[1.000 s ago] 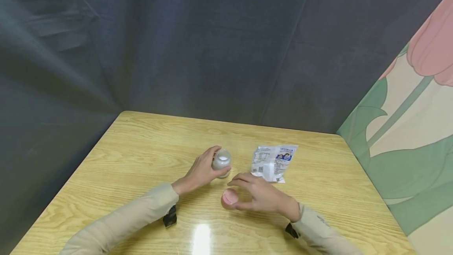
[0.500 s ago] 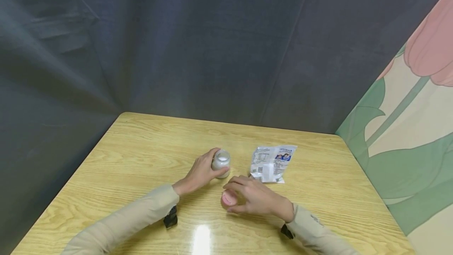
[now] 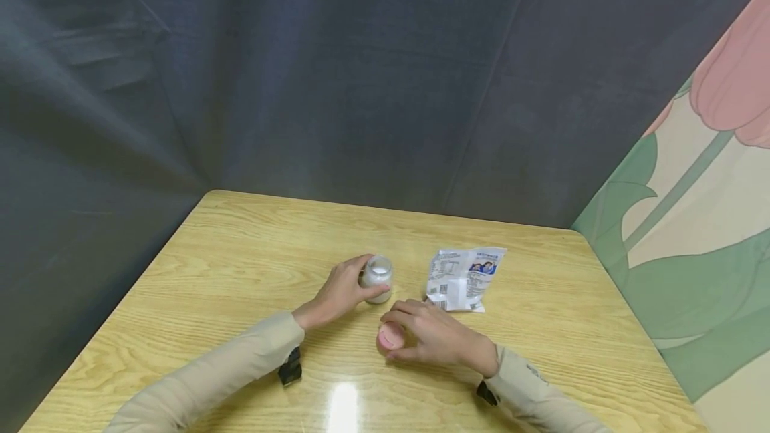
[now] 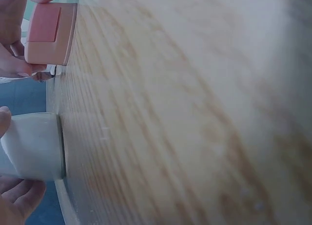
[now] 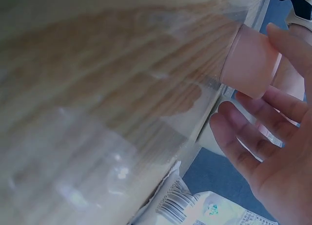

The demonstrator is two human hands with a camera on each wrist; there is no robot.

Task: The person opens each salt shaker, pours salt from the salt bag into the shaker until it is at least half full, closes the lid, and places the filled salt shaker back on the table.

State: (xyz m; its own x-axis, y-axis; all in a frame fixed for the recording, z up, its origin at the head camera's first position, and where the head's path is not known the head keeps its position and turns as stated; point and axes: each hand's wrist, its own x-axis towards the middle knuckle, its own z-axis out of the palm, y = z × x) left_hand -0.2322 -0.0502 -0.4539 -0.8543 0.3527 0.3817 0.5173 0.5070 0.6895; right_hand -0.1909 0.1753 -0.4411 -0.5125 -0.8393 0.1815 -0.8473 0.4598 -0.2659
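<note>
My left hand (image 3: 341,293) grips a small glass jar (image 3: 377,278) that stands upright on the table with something white inside. In the left wrist view the jar (image 4: 36,146) shows its pale side between thumb and fingers. Nearer the front, my right hand (image 3: 434,335) holds a short, rounded pink container (image 3: 390,337) between thumb and fingertips. A darker pink patch marks the side of the container (image 4: 48,45) in the left wrist view, its base at the tabletop. The right wrist view shows the thumb and a finger on opposite sides of the container (image 5: 251,63).
A white printed packet (image 3: 460,279) lies behind my right hand, to the right of the jar. The wooden table (image 3: 259,239) ends at a dark curtain (image 3: 361,85) at the back. A flowered panel (image 3: 710,219) stands on the right.
My right hand has moved slightly left and down, and its fingers have come down around the pink container. The left hand and jar have hardly moved.
</note>
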